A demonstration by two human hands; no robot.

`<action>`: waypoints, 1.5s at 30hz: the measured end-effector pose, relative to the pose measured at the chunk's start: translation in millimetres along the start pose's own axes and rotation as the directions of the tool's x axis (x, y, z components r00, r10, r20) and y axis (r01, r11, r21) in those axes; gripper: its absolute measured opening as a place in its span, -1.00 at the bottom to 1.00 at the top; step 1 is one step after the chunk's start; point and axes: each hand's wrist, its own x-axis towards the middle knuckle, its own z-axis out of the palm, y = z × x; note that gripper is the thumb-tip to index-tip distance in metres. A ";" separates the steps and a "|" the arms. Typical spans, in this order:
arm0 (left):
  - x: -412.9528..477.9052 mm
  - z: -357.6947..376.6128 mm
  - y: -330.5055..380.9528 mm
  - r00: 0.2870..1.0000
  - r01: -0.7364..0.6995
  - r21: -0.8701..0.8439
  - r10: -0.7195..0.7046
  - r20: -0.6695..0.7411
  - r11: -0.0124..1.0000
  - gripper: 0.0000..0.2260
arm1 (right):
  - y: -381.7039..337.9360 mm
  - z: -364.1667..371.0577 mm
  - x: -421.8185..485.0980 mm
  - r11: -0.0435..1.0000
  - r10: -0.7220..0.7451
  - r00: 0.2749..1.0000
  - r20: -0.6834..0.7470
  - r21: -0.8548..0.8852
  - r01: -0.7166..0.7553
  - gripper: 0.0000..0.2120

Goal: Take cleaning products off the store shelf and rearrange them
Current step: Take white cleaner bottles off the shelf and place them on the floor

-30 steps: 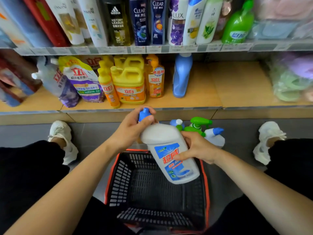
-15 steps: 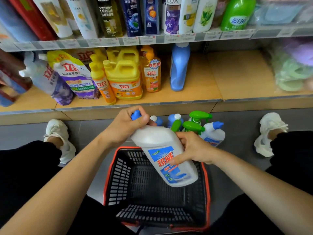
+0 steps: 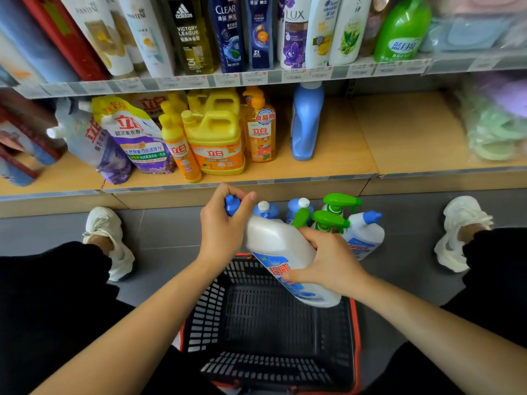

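Tilted white plastic cleaner bottle with a blue label [image 3: 288, 258] is held above the black mesh basket with red rim [image 3: 356, 323]. Left hand [image 3: 225, 226] curls round its blue cap [image 3: 230, 206]; right hand [image 3: 328, 260] grips the body. Green-trigger spray bottles [image 3: 332, 220] stand on the grey floor just behind.

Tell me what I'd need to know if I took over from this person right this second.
Left hand grips the blue cap of the white bottle; right hand holds its body, tilted above the black basket, which looks empty.
Done: several bottles stand on the floor by the shelf: green-trigger sprayers, blue-capped ones, a matching white bottle.
Left: probably set this bottle down, then handle the blue bottle alone on the lower shelf and rearrange.
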 end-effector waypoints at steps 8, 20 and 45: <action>9.7 -8.6 -2.2 0.974 0.099 -0.243 -0.044 0.222 0.965 -0.78 | 5.2 -14.2 7.7 0.921 0.119 0.970 0.212 0.341 -0.188 -0.47; 23.8 -15.0 2.2 0.877 0.382 -0.430 -0.173 0.449 0.818 -0.68 | 4.7 -23.7 12.8 0.858 0.100 0.930 0.352 0.443 -0.260 -0.47; -26.0 8.3 -3.9 0.666 0.557 -0.147 -0.335 0.666 0.817 -0.54 | -12.5 -40.2 15.8 0.502 0.218 0.966 0.141 0.832 -0.235 -0.49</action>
